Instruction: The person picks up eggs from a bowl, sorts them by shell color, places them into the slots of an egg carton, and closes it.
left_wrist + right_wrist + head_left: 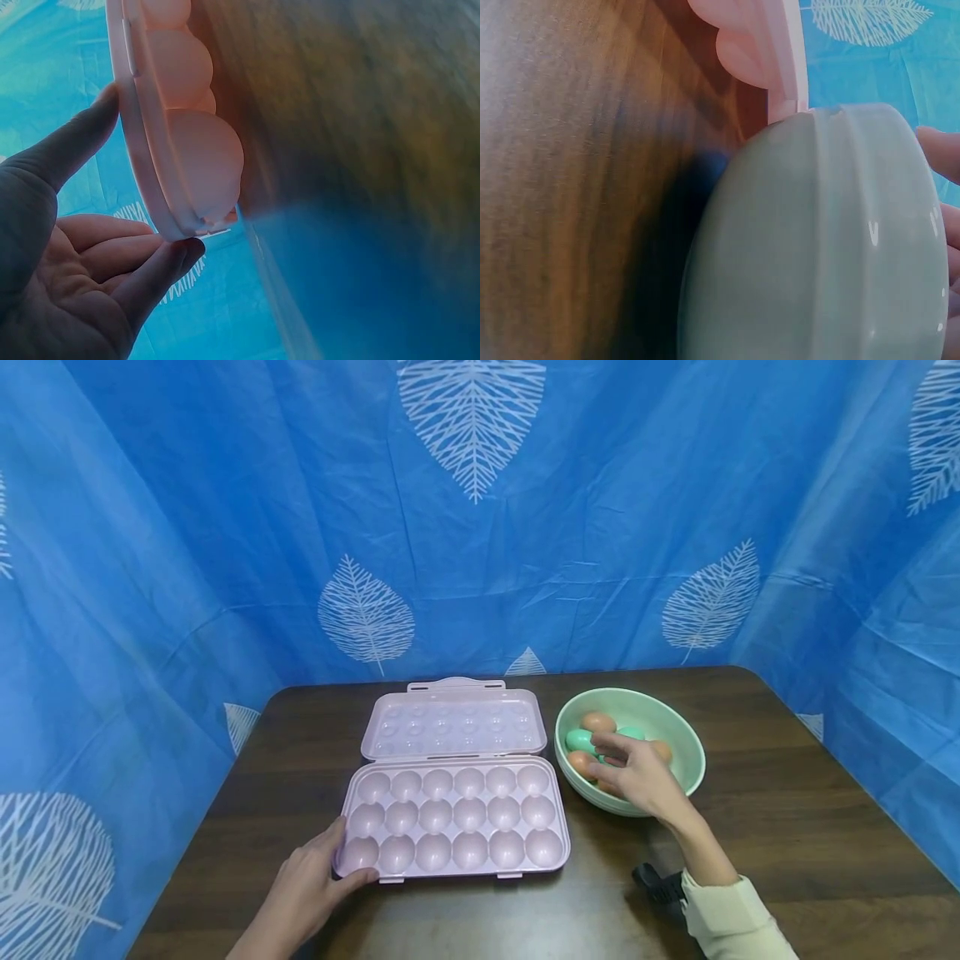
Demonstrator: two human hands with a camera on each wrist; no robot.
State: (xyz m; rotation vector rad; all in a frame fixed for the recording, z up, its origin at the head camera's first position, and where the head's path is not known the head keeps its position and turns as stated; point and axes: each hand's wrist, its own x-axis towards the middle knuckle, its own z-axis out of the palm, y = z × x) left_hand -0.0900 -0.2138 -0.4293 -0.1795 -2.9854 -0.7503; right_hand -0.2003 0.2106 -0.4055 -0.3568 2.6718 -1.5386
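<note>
An egg carton (455,814) of pale pink plastic lies unfolded, its translucent lid (453,724) laid back behind rows of round cups. My left hand (306,870) holds its near left corner, thumb along the front rim and fingers at the side; the left wrist view shows this grip from below the rim. To the carton's right stands a light green bowl (678,727) with brown eggs (598,722) and green eggs (580,741). Over the bowl, my right hand (637,772) reaches down with fingers spread above the eggs. The bowl wall partly hides those fingertips in the right wrist view.
A dark wooden table (780,793) bears the carton and bowl, which stand close together. Behind and beside it hangs a blue curtain (525,568) with white leaf prints. A black strap (660,885) sits at my right wrist near a pale sleeve (735,918).
</note>
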